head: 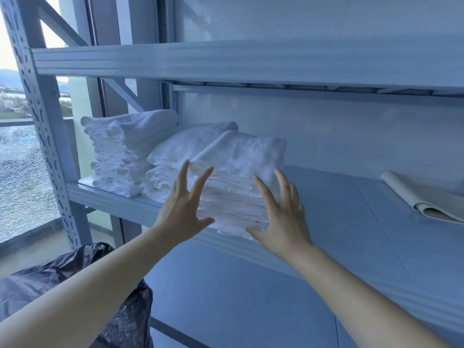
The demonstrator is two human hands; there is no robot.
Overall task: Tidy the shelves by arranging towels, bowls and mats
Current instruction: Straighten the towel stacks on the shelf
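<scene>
Daylight from window [15, 54] at left, blown out near top. Cool blue cast throughout. Soft, faint shadows under upper shelf [226, 61]. White towels [238, 151] near overexposed, fold detail washed. Wide-angle bending of uprights [34, 96] at edges. Slight softness overall.

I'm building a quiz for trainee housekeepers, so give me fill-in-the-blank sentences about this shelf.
1. The folded towels are all ____ in colour.
2. The nearest stack sits ____ the left hand and the right hand.
3. The folded mat lies toward the ____ end of the shelf.
4. The bag below the shelf is ____.
Missing words: white; between; right; black.
</scene>
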